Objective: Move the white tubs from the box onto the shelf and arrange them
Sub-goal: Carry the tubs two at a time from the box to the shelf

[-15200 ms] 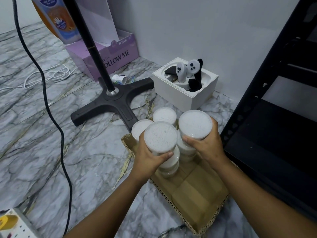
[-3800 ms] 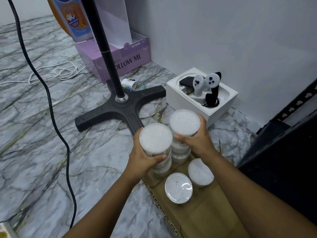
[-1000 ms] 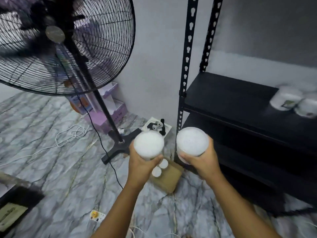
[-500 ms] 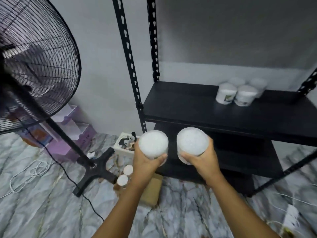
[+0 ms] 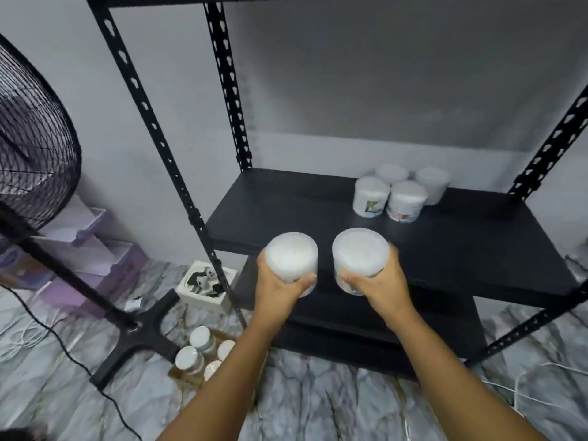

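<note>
Left hand [image 5: 280,289] curled round one white tub [image 5: 291,257], right hand [image 5: 378,288] curled round another tub [image 5: 360,253], both upright, arms extended, at front edge of black shelf [image 5: 286,214]. Four tubs [image 5: 399,194] clustered at shelf's back right. More tubs in cardboard box [image 5: 203,353] on floor, beside fan base [image 5: 140,335].

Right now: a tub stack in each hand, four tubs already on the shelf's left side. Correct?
Not quite. The head view shows the four tubs at the right rear of the shelf, not the left. Left hand and right hand each hold a stack.
</note>
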`<state>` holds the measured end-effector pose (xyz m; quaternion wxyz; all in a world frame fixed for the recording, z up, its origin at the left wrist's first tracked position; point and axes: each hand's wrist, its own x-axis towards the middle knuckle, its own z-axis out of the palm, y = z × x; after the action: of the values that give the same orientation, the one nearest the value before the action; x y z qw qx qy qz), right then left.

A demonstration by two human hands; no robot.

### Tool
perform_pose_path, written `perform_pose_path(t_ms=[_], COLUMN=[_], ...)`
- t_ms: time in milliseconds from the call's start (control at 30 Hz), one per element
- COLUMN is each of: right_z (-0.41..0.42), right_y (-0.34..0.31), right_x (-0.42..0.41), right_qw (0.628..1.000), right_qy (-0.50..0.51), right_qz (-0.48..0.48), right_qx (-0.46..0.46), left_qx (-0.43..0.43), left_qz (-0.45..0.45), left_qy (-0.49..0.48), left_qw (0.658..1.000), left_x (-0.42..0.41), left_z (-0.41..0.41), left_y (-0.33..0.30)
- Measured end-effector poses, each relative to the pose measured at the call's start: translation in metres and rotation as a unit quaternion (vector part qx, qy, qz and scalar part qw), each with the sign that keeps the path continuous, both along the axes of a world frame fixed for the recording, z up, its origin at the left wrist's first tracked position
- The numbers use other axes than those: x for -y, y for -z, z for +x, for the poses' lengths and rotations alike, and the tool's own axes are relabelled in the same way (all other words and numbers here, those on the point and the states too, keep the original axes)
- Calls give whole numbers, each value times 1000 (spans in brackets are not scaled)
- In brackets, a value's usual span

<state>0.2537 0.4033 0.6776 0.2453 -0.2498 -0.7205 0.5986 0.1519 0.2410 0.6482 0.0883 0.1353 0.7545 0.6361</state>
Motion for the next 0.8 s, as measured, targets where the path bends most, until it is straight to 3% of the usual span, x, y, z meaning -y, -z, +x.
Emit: perform_pose_path(t_ms=[400,800], right_z=[-45,-145], right_y=[24,31], right_x=[-65,-97], right_qw=[1000,1000], right_qy=[-21,-8], right_qz=[-1,13], right_qx=[-1,-18], left_qx=[-19,-8], left_qz=[-16,18], left_qy=[25,83], left_qw=[999,996], left_x=[-52,-79], left_z=[-41,-140], left_y=[1,9])
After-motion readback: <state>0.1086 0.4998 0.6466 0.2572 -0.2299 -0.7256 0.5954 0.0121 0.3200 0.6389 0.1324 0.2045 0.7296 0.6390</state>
